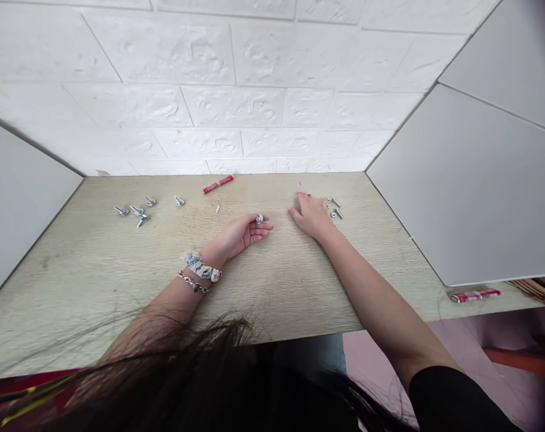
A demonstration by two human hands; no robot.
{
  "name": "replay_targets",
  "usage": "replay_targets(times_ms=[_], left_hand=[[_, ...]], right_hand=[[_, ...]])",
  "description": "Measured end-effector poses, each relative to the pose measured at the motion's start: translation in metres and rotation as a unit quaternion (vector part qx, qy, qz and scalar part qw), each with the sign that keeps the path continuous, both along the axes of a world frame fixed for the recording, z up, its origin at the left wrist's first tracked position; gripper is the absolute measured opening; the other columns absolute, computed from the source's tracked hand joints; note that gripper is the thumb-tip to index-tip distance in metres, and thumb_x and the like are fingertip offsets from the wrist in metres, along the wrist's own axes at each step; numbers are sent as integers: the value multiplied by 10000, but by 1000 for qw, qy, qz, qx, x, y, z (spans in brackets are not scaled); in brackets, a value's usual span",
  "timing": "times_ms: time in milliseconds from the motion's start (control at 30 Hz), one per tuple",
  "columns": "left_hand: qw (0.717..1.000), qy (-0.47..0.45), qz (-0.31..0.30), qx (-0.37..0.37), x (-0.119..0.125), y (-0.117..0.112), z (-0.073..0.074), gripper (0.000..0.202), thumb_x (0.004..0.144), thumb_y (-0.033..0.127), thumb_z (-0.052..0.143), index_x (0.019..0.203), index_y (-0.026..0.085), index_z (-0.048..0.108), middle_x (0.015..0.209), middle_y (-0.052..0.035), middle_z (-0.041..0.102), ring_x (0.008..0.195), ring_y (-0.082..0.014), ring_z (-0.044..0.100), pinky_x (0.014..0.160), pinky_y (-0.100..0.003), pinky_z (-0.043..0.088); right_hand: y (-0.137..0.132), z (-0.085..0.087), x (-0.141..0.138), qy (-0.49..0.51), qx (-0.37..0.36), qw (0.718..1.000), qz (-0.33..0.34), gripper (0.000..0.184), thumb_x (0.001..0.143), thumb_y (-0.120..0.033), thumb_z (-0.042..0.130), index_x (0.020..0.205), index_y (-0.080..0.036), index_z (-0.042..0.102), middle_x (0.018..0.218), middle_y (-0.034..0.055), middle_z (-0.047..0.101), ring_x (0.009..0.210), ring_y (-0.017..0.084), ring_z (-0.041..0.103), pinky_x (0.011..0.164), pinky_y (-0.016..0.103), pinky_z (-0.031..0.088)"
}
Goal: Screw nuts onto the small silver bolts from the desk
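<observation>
My left hand [244,236] rests palm up near the middle of the table, pinching a small silver bolt [259,219] between thumb and forefinger. The bolt is seen nearly end on, so its length is hidden. Palm down to the right, my right hand [313,215] lies with its fingers apart beside a small group of loose screws [338,213] and nuts, partly covering them. I see nothing held in it. Several bolts with washers [137,210] lie together at the left, and a single bolt [179,201] sits a little apart from them.
A red tube-like item [217,184] lies near the white brick-pattern wall [209,108]. Another red item [475,295] sits at the right front edge, near a wicker piece [536,291]. Grey panels [493,186] border both sides of the wooden table [290,294]. Hair hangs across the lower view.
</observation>
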State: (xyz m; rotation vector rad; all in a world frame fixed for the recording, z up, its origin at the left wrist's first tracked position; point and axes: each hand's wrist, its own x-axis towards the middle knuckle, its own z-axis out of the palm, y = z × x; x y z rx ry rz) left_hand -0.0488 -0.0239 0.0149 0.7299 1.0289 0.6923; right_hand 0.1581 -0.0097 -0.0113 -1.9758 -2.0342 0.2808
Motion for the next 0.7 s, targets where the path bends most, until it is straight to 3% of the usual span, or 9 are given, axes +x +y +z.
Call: replay_targets(times_ms=[100, 167, 233, 300, 367, 500, 700], left_hand=[[1000, -5, -2, -2, 1, -1, 1, 238, 935, 177, 439, 835, 128, 649, 744, -61, 718, 609, -76, 637, 569, -159, 490], [1000, -7, 4, -4, 1, -2, 2, 241, 934, 179, 436, 831, 130, 649, 732, -54, 716, 603, -75, 639, 565, -158, 488], [1000, -9, 13, -5, 1, -2, 3, 234, 922, 181, 442, 816, 134, 646, 709, -48, 709, 597, -78, 640, 555, -160, 481], [1000, -9, 17, -4, 0, -2, 2, 228, 906, 184, 450, 797, 136, 644, 680, -46, 701, 585, -81, 635, 541, -162, 470], [1000, -8, 15, -5, -2, -1, 1, 226, 891, 183, 453, 785, 136, 648, 651, -43, 692, 560, -81, 622, 524, -163, 458], [1000, -4, 23, -9, -3, 0, 2, 234, 887, 182, 447, 816, 131, 664, 609, -34, 676, 522, -74, 608, 491, -153, 439], [1000, 8, 29, -10, 0, -2, 9, 276, 952, 198, 390, 940, 132, 657, 624, -36, 694, 548, -84, 652, 476, -139, 451]], right_hand=[[-2, 4, 6, -5, 11, 1000, 29, 426, 973, -342, 375, 1305, -160, 569, 1423, 147, 544, 1327, 319, 472, 1149, 703, 118], [-3, 9, 14, -18, 38, 999, 11, 384, 964, -302, 371, 1221, -183, 631, 1381, 129, 579, 1283, 310, 507, 1149, 697, 122], [-5, 16, 26, -49, 55, 997, -38, 367, 939, -270, 391, 1153, -178, 675, 1323, 138, 607, 1221, 313, 546, 1136, 649, 209], [-5, 22, 39, -83, 33, 992, -95, 366, 908, -258, 423, 1121, -156, 702, 1242, 167, 636, 1154, 330, 580, 1045, 563, 362], [-5, 25, 48, -106, -6, 988, -111, 363, 887, -242, 439, 1090, -148, 725, 1164, 174, 665, 1096, 333, 608, 934, 474, 444], [-4, 24, 53, -117, -50, 987, -97, 354, 875, -163, 418, 965, -146, 760, 1043, 156, 711, 1013, 292, 641, 852, 379, 463], [-6, 14, 29, -54, -15, 997, -49, 344, 906, -151, 426, 1091, -106, 713, 1119, 179, 669, 1059, 282, 616, 921, 380, 461]])
